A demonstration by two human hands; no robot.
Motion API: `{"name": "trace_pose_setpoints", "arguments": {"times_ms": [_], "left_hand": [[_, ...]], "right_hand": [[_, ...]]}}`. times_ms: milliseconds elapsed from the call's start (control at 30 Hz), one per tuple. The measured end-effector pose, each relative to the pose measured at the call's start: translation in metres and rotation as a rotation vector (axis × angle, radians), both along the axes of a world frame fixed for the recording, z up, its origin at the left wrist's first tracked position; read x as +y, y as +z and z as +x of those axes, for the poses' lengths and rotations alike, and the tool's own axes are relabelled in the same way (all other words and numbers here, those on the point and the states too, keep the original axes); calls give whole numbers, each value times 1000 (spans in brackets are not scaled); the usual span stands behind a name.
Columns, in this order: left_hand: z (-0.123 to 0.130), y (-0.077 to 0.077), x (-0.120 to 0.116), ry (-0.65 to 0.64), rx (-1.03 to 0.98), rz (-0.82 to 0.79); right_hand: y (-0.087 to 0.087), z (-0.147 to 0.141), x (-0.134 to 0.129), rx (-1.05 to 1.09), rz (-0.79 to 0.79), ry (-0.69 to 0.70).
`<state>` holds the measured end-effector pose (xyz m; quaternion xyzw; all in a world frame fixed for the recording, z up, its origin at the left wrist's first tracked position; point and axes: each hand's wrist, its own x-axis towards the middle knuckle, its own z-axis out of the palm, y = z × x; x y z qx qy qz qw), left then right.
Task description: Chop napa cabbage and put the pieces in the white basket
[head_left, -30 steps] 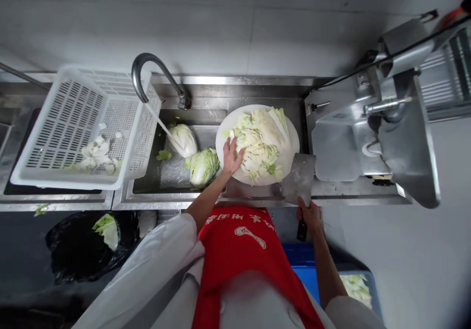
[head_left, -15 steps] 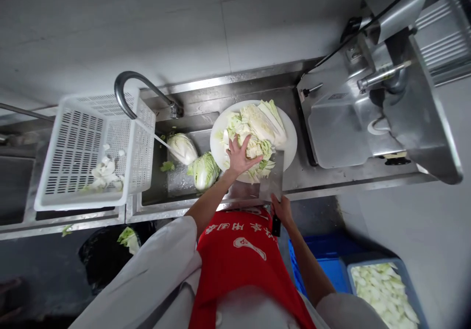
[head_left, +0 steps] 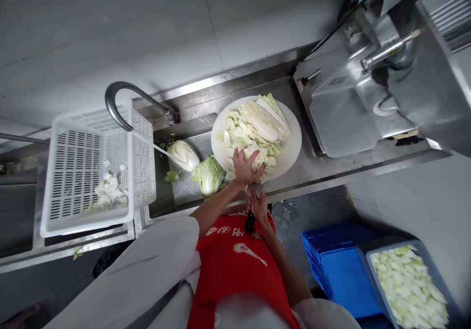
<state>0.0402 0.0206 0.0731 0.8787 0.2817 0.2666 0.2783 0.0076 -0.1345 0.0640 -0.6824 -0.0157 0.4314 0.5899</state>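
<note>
With fingers spread, my left hand (head_left: 247, 170) lies on cut napa cabbage pieces (head_left: 270, 158) near the front of a round white cutting board (head_left: 292, 147). My right hand (head_left: 259, 205) grips the black handle (head_left: 249, 221) of a cleaver at the counter's front edge, close to my body. The cleaver's blade is mostly hidden by my left hand and the cabbage. Behind the loose pieces, cabbage halves (head_left: 259, 119) rest on the board, one with its cut face partly showing.
Left of the board, the sink (head_left: 187, 191) contains two whole cabbages (head_left: 208, 176) under a running faucet (head_left: 119, 106). Farther left stands a white plastic basket (head_left: 88, 226) with some pieces. A steel machine (head_left: 349, 118) stands right; a blue crate (head_left: 346, 275) and a tub of cut cabbage (head_left: 408, 285) sit below.
My right hand and the cleaver have shifted left, and the blade has gone from plain view to mostly hidden. My left hand remains spread on the cabbage. The camera view has tilted slightly.
</note>
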Motion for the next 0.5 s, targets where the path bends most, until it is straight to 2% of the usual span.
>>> {"name": "trace_pose_setpoints", "arguments": {"times_ms": [100, 200, 367, 433, 500], "left_hand": [[-6, 2, -4, -14, -21, 12], [-11, 12, -6, -5, -57, 6], [-27, 47, 1, 61, -143, 6], [-44, 64, 12, 133, -172, 5], [-73, 80, 30, 243, -196, 21]], "right_hand": [[4, -6, -3, -35, 7, -3], [13, -5, -8, -99, -18, -4], [42, 2, -5, -289, -53, 122], [57, 1, 4, -341, -45, 205], [72, -6, 20, -361, -28, 314]]}}
